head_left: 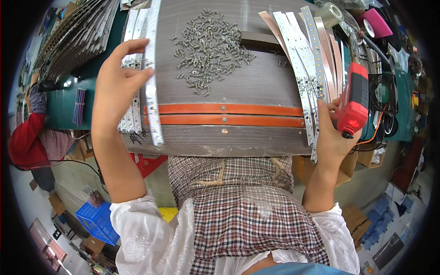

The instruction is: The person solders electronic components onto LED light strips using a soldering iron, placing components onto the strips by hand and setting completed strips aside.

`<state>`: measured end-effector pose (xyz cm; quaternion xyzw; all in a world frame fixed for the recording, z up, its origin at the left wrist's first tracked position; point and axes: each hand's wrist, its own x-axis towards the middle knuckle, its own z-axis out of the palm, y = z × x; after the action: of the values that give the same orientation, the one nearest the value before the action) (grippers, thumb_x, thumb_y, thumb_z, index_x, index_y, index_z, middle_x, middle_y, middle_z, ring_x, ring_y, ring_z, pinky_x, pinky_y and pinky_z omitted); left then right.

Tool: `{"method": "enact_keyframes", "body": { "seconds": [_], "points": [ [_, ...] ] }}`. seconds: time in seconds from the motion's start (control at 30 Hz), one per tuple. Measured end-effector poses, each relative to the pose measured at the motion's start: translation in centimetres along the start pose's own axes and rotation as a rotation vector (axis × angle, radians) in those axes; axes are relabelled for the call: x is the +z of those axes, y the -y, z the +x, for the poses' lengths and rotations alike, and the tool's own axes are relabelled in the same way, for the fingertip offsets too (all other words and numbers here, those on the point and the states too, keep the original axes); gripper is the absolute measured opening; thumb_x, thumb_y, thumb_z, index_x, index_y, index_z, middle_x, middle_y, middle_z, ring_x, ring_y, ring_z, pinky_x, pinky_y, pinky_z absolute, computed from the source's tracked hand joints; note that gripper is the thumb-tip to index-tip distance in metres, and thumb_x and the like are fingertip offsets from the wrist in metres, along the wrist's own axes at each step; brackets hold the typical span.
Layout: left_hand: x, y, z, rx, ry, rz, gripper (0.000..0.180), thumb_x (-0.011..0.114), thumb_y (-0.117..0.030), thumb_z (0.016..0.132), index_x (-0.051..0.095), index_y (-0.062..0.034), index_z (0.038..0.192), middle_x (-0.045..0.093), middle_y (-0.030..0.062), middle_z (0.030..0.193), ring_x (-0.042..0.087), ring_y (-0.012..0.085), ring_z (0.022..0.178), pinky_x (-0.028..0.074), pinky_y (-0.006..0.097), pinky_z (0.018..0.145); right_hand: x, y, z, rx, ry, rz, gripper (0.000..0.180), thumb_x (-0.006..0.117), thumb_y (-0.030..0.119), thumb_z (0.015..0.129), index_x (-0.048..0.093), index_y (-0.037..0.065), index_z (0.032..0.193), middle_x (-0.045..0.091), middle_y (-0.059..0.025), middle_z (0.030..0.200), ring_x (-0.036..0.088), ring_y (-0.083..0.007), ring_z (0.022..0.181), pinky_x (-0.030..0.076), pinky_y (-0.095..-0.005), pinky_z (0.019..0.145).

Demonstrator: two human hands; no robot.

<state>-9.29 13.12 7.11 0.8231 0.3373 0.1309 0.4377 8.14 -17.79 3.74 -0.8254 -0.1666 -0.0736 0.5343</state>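
My left hand [112, 87] has its thumb and index finger at the left edge of a long white LED strip [155, 98], gripping it. The strip lies across the left ends of two orange bars [183, 108]. More LED strips [133, 27] are bunched behind that hand. At the right, my right hand [332, 133] has its thumb against a fanned bundle of LED strips [295, 50], closed on a strip at its near end. A red and black box-shaped tool [355, 98] overlaps this hand and hides most of its fingers.
A heap of small screws [208, 48] covers the board's middle, beside a dark block [261, 41]. Stacked grey panels [78, 41] stand far left. A tape roll [329, 15] and a small fan [382, 93] are at right. Another person's red sleeve [27, 137] shows at left.
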Motion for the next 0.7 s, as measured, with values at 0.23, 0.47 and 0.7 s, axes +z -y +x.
{"method": "enact_keyframes", "body": {
  "seconds": [0.23, 0.47, 0.7],
  "points": [
    [-0.7, 3.6, 0.6, 0.007, -0.161, 0.475, 0.058, 0.074, 0.000, 0.077, 0.055, -0.0098, 0.132, 0.058, 0.0083, 0.117, 0.064, 0.0101, 0.071, 0.050, 0.025, 0.069, -1.0, 1.5, -0.2, 0.059, -0.020, 0.040, 0.033, 0.076, -0.005, 0.078, 0.056, 0.000, 0.105, 0.060, -0.0019, 0.082, 0.054, -0.0049, 0.066, 0.043, -0.0199, 0.059],
    [2.8, 0.9, -0.4, 0.077, -0.361, 0.790, 0.041, 0.073, -0.005, 0.077, 0.060, -0.0092, 0.115, 0.059, 0.0100, 0.111, 0.063, 0.0165, 0.074, 0.051, 0.033, 0.070, -1.7, 1.1, -0.1, 0.041, -0.035, -0.008, 0.028, 0.075, -0.003, 0.080, 0.058, 0.000, 0.101, 0.059, -0.0020, 0.083, 0.055, -0.0052, 0.066, 0.042, -0.0204, 0.059],
    [14.2, -4.4, -0.2, 0.564, -0.052, 0.354, 0.016, 0.067, -0.003, 0.081, 0.067, -0.0058, 0.097, 0.065, 0.0074, 0.104, 0.065, 0.0260, 0.090, 0.052, 0.036, 0.077, -1.7, 2.3, -0.4, 0.049, -0.001, 0.084, 0.030, 0.074, -0.001, 0.083, 0.057, 0.000, 0.107, 0.059, -0.0021, 0.084, 0.056, -0.0062, 0.070, 0.044, -0.0218, 0.063]
  ]
}}
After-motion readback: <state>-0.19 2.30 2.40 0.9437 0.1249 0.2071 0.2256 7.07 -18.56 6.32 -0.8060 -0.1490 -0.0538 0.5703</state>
